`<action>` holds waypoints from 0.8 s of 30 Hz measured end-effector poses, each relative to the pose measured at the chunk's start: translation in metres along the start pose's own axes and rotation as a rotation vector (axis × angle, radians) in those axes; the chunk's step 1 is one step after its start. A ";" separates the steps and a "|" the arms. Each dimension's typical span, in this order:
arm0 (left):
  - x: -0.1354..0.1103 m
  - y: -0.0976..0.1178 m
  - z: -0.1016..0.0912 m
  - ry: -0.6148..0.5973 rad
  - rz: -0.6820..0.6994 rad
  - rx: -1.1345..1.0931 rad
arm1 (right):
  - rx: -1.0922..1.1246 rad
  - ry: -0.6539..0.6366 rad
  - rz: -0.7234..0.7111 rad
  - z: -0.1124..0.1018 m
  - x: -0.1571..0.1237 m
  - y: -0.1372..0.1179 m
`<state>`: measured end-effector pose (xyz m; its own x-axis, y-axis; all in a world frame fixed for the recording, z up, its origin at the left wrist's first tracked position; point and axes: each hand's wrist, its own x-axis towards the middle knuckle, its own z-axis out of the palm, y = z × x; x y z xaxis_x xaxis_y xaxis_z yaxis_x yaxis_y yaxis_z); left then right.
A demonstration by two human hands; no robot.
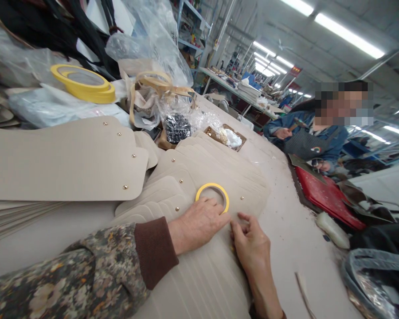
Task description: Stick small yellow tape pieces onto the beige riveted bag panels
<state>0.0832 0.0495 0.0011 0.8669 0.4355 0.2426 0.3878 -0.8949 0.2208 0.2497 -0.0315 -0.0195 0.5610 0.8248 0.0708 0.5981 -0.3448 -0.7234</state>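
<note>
My left hand (199, 225) lies over the near side of a roll of yellow tape (225, 192), its fingers closed on the ring. Under the roll is a fanned stack of beige panels (213, 161) with rounded corners and small metal studs. Just to the right, my right hand (254, 248) is at the edge of the stack. Its fingers are curled in, thumb close to the forefinger; whatever lies between them is hidden. Farther left rests another pile of beige panels (63, 159), the top one with several studs along its right end.
Several rolls of yellow tape (103, 94) lie on plastic bags at the back left. A small box (241, 137) of fittings stands behind the stack. Across the table (282, 221), a co-worker (329, 141) holds a hammer (297, 123) by a red pad (322, 192).
</note>
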 end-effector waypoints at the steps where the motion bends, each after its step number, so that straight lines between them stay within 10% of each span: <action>1: 0.000 0.000 0.000 0.002 -0.001 -0.002 | 0.123 -0.024 0.059 -0.002 0.000 0.003; 6: 0.001 0.000 -0.001 -0.005 -0.003 -0.003 | 0.334 -0.063 0.131 -0.012 -0.002 0.016; 15: 0.000 -0.001 0.003 0.024 0.005 0.010 | -0.335 0.027 -0.694 -0.010 -0.002 0.019; 24: -0.003 -0.005 -0.008 0.082 0.086 0.007 | -0.579 -0.092 -0.579 -0.017 -0.004 0.006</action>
<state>0.0761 0.0534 0.0071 0.8687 0.3635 0.3365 0.3156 -0.9298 0.1895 0.2608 -0.0444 -0.0130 0.0392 0.9677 0.2490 0.9928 -0.0096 -0.1190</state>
